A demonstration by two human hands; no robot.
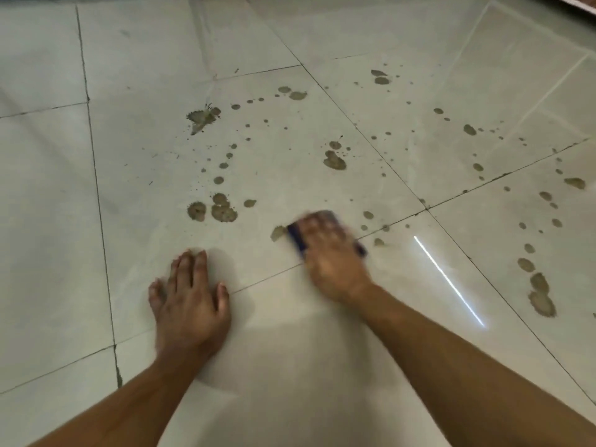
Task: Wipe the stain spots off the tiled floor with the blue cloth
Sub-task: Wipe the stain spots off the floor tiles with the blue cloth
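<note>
Pale glossy floor tiles [145, 175] carry many brown stain spots. My right hand [332, 253] lies blurred over the blue cloth [296, 240] and presses it flat on the tile, only the cloth's dark edges showing around the fingers. A brown stain [279, 233] touches the cloth's left edge. A cluster of large spots [213, 209] lies further left, another blotch [334, 161] beyond the cloth. My left hand [190, 301] rests flat on the floor with fingers spread, holding nothing.
More stains run along the right side, with a big one [541, 301] near the right edge and a splash [201, 117] farther off. Dark grout lines [100, 204] divide the tiles. A bright light streak [448, 280] reflects on the floor.
</note>
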